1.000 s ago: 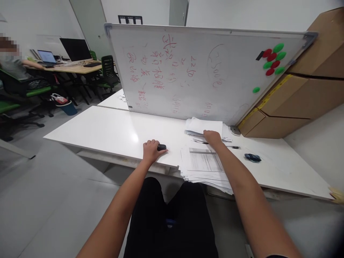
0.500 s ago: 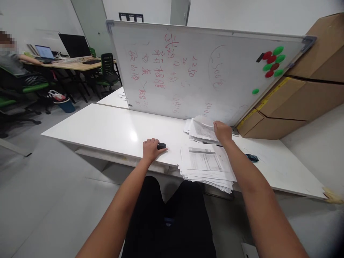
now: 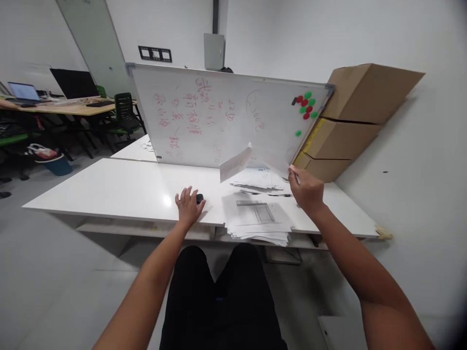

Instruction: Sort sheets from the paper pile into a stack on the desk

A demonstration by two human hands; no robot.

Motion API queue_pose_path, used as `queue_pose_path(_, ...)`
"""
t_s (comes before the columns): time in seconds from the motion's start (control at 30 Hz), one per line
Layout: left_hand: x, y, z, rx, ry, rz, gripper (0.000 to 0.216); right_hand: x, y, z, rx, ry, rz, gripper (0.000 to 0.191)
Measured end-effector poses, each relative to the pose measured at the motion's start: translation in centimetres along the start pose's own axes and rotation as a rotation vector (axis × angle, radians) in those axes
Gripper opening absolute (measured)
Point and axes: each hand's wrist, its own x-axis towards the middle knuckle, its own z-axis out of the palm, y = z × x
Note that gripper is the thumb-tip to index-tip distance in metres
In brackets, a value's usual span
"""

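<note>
My right hand is closed on a sheet of paper, which hangs lifted above the white table in front of the whiteboard. Under it lies a loose far pile of papers and, nearer me, a thick stack of printed sheets at the table's front edge. A pen lies between the two piles. My left hand rests on the table with fingers spread, next to a small black object.
Stacked cardboard boxes lean against the right wall behind the whiteboard, which carries red and green magnets. Far left stand desks with a laptop, a monitor and green chairs. A second white table sits behind the first.
My right hand has lifted a sheet up off the far pile. My left hand has opened beside the small black object. The view has pulled back and risen.
</note>
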Motion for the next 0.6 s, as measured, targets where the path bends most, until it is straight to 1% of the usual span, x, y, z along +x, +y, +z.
queue_pose_path(0.07, -0.8, 1.5, -0.8, -0.177, -0.017, -0.007, 0.048, -1.8, -0.8, -2.0, 0.043, 0.005, 0.011, 0.033)
queue_pose_path(0.13, -2.5, 3.9, -1.8, -0.501, -0.085, -0.108, 0.055, -4.9, -2.6, -3.5, 0.131, 0.03, 0.004, 0.027)
queue_pose_path(0.17, -3.7, 5.5, -2.4, -0.731, -0.173, -0.19, 0.063, -6.9, -4.1, -4.0, 0.19, 0.047, -0.015, 0.024)
queue_pose_path(0.2, -5.2, 7.0, -3.0, -0.978, -0.268, -0.291, 0.075, -9.0, -5.9, -4.4, 0.257, 0.067, -0.037, 0.022)
queue_pose_path(0.23, -6.8, 8.5, -3.7, -1.204, -0.341, -0.381, 0.084, -11.2, -7.9, -4.5, 0.322, 0.065, -0.055, 0.025)
queue_pose_path(0.27, -8.5, 9.9, -4.5, -1.414, -0.435, -0.429, 0.086, -13.3, -10.1, -4.5, 0.385, 0.072, -0.074, 0.03)
queue_pose_path(0.3, -10.2, 11.2, -5.4, -1.6, -0.509, -0.461, 0.082, -15.2, -12.2, -4.4, 0.448, 0.049, -0.065, 0.036)
queue_pose_path(0.33, -11.7, 12.2, -6.2, -1.766, -0.58, -0.491, 0.079, -16.9, -14.2, -4.2, 0.51, 0.03, -0.024, 0.041)
queue_pose_path(0.37, -12.9, 13.0, -7.0, -1.899, -0.658, -0.527, 0.079, -18.2, -15.8, -4.1, 0.552, 0.038, 0.006, 0.045)
queue_pose_path(0.43, -14.6, 14.0, -8.4, -2.087, -0.781, -0.574, 0.081, -20.0, -18.0, -4.2, 0.584, 0.069, 0.091, 0.049)
queue_pose_path(0.47, -15.0, 14.3, -8.9, -2.142, -0.812, -0.594, 0.08, -20.5, -18.7, -4.4, 0.586, 0.077, 0.121, 0.049)
queue_pose_path(0.53, -15.4, 14.3, -9.4, -2.198, -0.806, -0.623, 0.071, -21.2, -19.5, -4.9, 0.574, 0.061, 0.148, 0.048)
queue_pose_path(0.6, -15.8, 13.9, -9.4, -2.219, -0.787, -0.649, 0.058, -21.7, -19.8, -5.3, 0.545, 0.03, 0.141, 0.045)
